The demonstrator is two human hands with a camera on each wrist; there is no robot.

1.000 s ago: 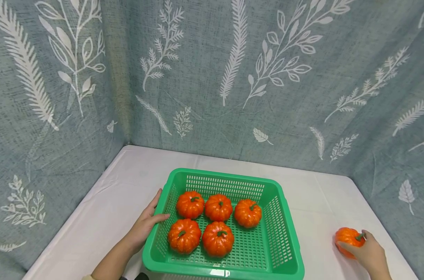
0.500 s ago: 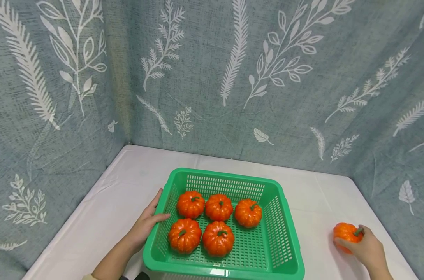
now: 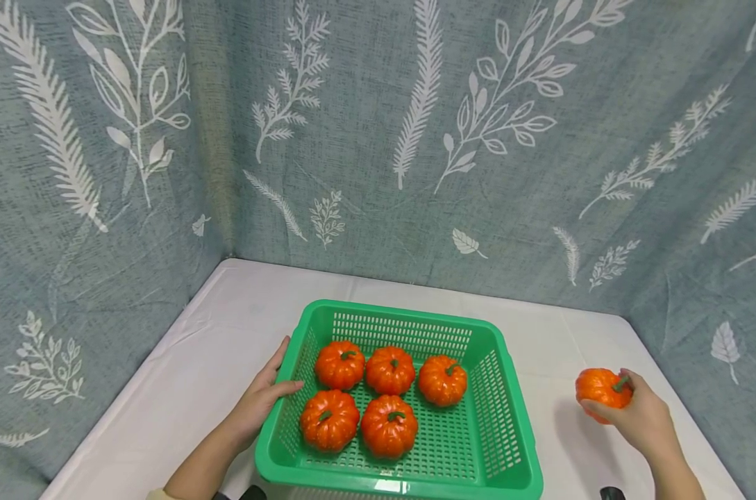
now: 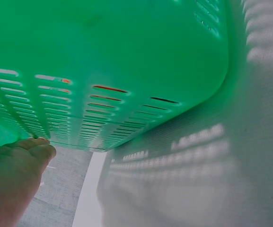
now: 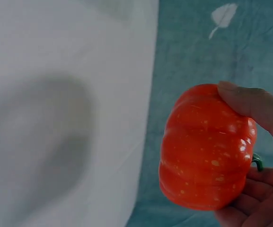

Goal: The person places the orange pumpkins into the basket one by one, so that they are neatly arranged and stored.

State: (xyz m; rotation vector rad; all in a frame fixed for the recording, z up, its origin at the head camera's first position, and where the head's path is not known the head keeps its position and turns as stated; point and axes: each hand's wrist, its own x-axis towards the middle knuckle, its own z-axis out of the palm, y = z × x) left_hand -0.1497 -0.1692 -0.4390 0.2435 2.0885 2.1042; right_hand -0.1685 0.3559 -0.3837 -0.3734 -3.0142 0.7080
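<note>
An orange pumpkin (image 3: pixel 601 390) with a green stem is gripped by my right hand (image 3: pixel 641 415), above the table on the right. In the right wrist view the thumb and fingers curl round the pumpkin (image 5: pixel 205 151). My left hand (image 3: pixel 262 399) holds the left rim of a green plastic basket (image 3: pixel 509 417), thumb over the inside and fingers outside. Inside the basket lie several orange pumpkins (image 3: pixel 390 371), two rows on its left and middle part. The left wrist view shows the slotted basket wall (image 4: pixel 103 61) close up, with the left hand (image 4: pixel 18 175) at its edge.
A white cloth covers the table (image 3: pixel 240 298). Blue-grey curtains (image 3: pixel 353 229) with white leaf prints hang behind and along both sides. Between basket and held pumpkin runs a strip of white cloth, where a shadow (image 3: pixel 586 430) falls.
My right hand has lifted the pumpkin off the table and carried it up and slightly left. The left hand and the basket have stayed in place.
</note>
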